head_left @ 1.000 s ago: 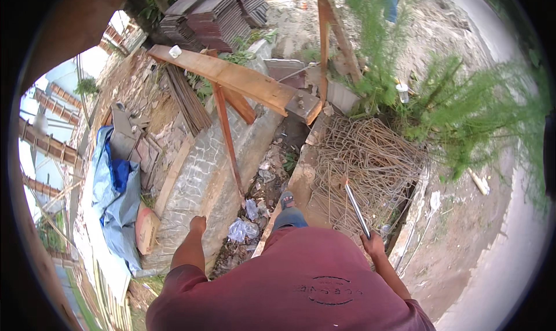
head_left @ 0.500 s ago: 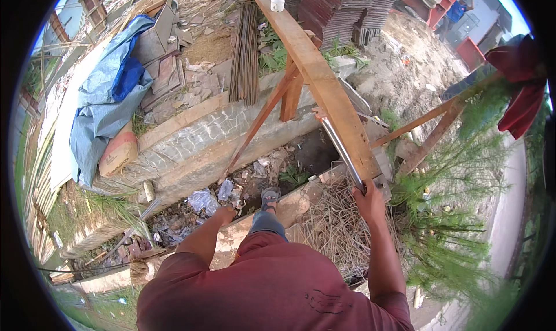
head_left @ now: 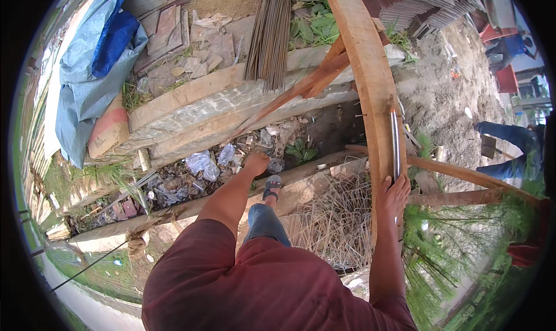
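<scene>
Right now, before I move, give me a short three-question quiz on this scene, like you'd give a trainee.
1. Which of the person's hands is on the slim silver metal bar?
2. True or false: in the picture, the light-blue plastic tarp lies left of the bundle of thin brown rods.
3. Which of these appears nearest the left hand: (A) the crumpled clear plastic bags, (B) the tarp, (C) the rods?

Key:
1. The right hand, with the bar seen along the long brown wooden beam.
2. True.
3. A.
</scene>
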{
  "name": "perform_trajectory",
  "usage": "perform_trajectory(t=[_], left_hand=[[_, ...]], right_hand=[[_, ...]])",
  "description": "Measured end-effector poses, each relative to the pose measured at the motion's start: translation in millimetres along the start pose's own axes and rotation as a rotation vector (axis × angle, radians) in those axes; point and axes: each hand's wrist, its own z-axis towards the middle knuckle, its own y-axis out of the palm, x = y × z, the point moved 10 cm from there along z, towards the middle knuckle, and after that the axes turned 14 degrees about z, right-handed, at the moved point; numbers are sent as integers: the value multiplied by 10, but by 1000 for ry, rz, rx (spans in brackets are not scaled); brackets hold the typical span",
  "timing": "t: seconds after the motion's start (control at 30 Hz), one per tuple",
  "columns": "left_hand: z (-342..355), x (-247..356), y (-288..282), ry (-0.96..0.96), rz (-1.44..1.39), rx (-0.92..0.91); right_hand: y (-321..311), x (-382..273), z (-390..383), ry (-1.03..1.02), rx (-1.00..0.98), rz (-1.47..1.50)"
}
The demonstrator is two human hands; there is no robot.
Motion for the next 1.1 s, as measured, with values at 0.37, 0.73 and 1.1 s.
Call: perform_trajectory(t=[0.37, 0.73, 1.1], left_hand=[[1388, -482, -970, -337, -142, 338], [2609, -655, -2270, -489, 171, 375], [2607, -489, -2152, -476, 248, 317]], right_hand=[[39, -120, 4, -38, -77, -7], [91, -230, 98, 18, -134, 56], [83, -126, 68, 47, -163, 18]])
